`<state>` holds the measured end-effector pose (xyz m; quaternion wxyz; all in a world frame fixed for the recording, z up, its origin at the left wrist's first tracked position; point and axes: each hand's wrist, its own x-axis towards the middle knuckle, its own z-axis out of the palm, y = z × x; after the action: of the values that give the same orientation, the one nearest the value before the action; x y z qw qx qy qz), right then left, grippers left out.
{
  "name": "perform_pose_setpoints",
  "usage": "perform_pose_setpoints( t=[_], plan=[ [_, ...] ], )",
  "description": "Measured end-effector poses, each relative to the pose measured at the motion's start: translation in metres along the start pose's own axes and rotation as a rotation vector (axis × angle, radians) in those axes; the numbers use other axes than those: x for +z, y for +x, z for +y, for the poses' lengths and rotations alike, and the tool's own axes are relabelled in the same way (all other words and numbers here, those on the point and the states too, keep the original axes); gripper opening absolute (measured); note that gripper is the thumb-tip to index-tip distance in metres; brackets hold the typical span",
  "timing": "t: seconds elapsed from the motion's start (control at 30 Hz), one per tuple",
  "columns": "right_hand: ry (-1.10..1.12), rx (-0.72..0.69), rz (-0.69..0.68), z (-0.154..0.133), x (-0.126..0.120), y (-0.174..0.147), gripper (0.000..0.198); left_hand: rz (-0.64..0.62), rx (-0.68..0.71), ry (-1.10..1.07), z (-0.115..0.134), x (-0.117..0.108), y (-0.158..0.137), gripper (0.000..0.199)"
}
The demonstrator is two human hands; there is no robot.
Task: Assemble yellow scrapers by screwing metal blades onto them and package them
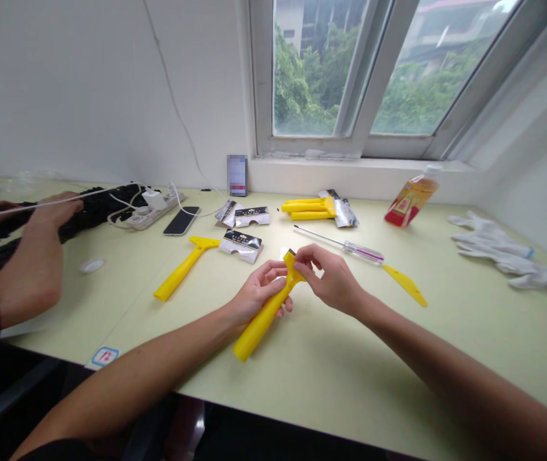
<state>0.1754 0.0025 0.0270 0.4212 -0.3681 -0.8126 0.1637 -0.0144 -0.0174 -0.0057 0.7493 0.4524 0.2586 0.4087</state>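
At about 10 o'clock from your held scraper [264,317], another person's hand [59,205] is near some black stuff [99,208]. Also near 10, a dark phone [182,221] lies past a second yellow scraper [180,273], which has a small packet [241,244] right at its head. That scraper is put down, but I cannot tell if it is done. At 11, two more packets [253,216] lie close together. In the middle, your left hand [257,291] curls around the held scraper, just below its head. Your right hand [334,278] pinches that head by a dark edge, so this one seems not yet done. At 1 o'clock lies a pile of yellow scrapers [309,206] by shiny wrappers [347,213]; whether they are done or left, I cannot tell. At 2 lies a screwdriver [362,252], with a red drink bottle [410,200] farther out. Near 3, a flat yellow piece [405,285] lies by the screwdriver's handle, and white gloves [494,246] lie past it.
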Motion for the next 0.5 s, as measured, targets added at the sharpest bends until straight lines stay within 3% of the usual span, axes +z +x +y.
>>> perform_pose_setpoints(
  t=[0.37,0.5],
  plan=[
    [-0.034,0.031,-0.013,0.009,-0.005,0.005,0.008,0.062,0.004,0.024,0.003,0.001,0.003,0.04],
    [-0.373,0.08,-0.086,0.04,-0.039,0.012,0.022,0.141,0.031,0.013,0.005,-0.003,0.005,0.044]
  ],
)
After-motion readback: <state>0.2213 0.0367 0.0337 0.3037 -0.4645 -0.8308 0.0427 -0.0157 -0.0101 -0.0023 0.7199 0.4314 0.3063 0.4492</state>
